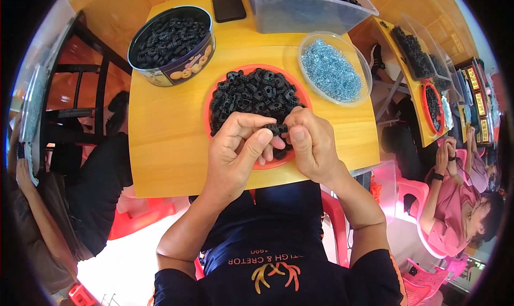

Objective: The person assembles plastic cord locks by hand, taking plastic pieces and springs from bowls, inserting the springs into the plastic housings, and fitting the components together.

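1. The small black part [277, 129] is held up between the two hands, above the near half of a round red bowl [266, 165].
2. The left hand [235, 150] pinches it between thumb and forefinger at its left side, the other fingers curled below.
3. The right hand [317, 148] is at its right end, fingers bent in and thumb close to the forefinger; whether they grip the part or only touch it, I cannot tell.
4. Beneath the hands, the bowl is heaped with similar black pieces [251, 94].
5. Right of the bowl, a round clear tub [368, 86] holds many tiny bluish, shiny bits [332, 70].
6. To the left and farther back, a round tin [160, 78] is filled with more black pieces.
7. At the far side of the yellow table [166, 129] lie a dark phone [228, 5] and, to its right, a clear plastic bin [310, 17] with black pieces inside.
8. Beyond the right side of the table sits a person in pink [452, 220], hands together.
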Tool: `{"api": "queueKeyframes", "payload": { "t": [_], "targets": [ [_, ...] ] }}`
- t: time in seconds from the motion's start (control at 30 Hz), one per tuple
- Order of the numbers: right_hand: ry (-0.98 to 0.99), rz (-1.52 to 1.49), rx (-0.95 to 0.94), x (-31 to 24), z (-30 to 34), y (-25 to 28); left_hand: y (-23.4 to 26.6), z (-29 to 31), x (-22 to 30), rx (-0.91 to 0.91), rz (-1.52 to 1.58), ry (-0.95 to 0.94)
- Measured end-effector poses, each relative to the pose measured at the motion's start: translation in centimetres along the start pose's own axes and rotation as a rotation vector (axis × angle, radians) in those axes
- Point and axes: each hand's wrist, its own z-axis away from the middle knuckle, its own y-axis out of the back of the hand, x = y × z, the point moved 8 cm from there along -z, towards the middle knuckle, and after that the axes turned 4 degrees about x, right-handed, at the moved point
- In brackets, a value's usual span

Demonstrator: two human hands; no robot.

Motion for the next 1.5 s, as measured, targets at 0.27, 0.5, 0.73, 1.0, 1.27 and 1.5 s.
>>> {"api": "queueKeyframes", "payload": {
  "t": [0.27,0.5,0.73,1.0,1.27,1.5],
  "targets": [
    [0.012,0.018,-0.026,-0.4,-0.3,-0.7,0.2,0.1,0.1,0.003,-0.093,-0.053],
    [0.102,0.08,0.0,-1.2,-0.1,-1.3,0.0,-0.1,1.7,0.071,-0.438,-0.351],
    [0.352,0.204,-0.009,-2.9,-0.6,-1.6,-0.6,0.5,3.2,0.104,-0.608,-0.622],
    [0.407,0.145,-0.098,-4.3,-0.8,-2.1,-1.1,-0.1,4.1,-0.008,-0.554,-0.739],
    [0.19,0.21,-0.035,-1.7,-1.4,-2.4,2.5,-3.0,2.5,0.168,-0.595,-0.249],
    [0.077,0.294,0.065,-0.3,-1.7,0.9,11.4,-9.8,11.3,0.53,-0.962,-0.581]
  ]
}}
